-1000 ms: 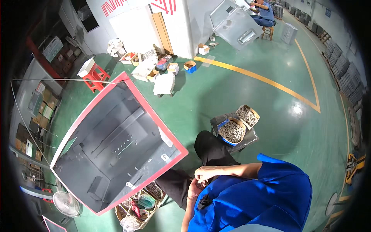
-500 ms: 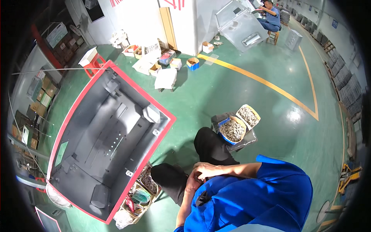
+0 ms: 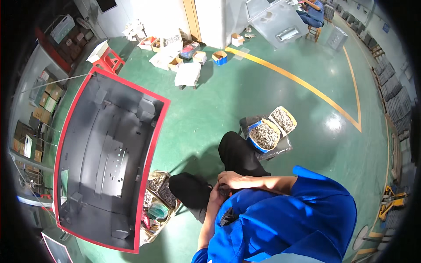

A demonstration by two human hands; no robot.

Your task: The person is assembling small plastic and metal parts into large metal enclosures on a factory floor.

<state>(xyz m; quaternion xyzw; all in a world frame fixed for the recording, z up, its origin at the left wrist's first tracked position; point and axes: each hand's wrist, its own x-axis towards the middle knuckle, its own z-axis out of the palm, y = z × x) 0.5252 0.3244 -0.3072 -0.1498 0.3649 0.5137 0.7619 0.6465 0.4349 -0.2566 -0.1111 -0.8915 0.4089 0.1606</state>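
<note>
Both hands meet low in front of my body, above my lap. My left hand (image 3: 215, 198) is closed, curled around a small dark piece (image 3: 224, 190) whose kind I cannot make out. Over it bends my right hand (image 3: 230, 179), its fingers closed at the same piece and partly hiding it. To the left stands a large dark grey open shell with a red rim (image 3: 149, 175), apart from my hands. Beyond my knees, two boxes, one blue-edged (image 3: 264, 135) and one pale (image 3: 284, 119), hold many small grey metal parts.
A tray of sorted small parts (image 3: 158, 197) sits between the shell and my left knee. A red stool (image 3: 106, 59), a white-covered low stand (image 3: 187, 74) and several small boxes stand farther off. Another person (image 3: 312, 15) sits at the far right beside a grey cabinet (image 3: 277, 24).
The red-rimmed shell has turned and shifted left, baring more of the parts tray. My hands stay together, with the dark piece showing more between them.
</note>
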